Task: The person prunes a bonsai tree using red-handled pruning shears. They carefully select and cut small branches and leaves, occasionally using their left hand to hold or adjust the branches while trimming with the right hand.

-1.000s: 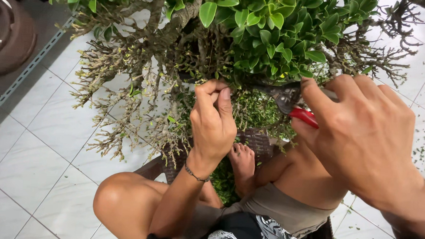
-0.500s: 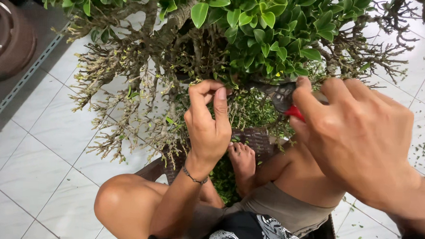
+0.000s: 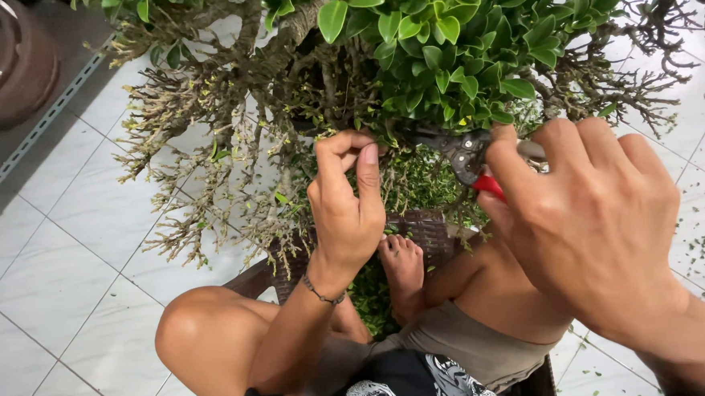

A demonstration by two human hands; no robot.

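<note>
A big bonsai tree [image 3: 359,70] with green leaves and bare grey twigs is filling the upper part of the view, standing over the white tiled floor [image 3: 50,287]. The right hand [image 3: 592,227] is closing its fingers around the red-handled pruning shears [image 3: 471,156], whose blades are reaching into the foliage. The left hand [image 3: 348,210] is pinching a small twig [image 3: 323,136] between thumb and fingertips, just beside the shears.
</note>
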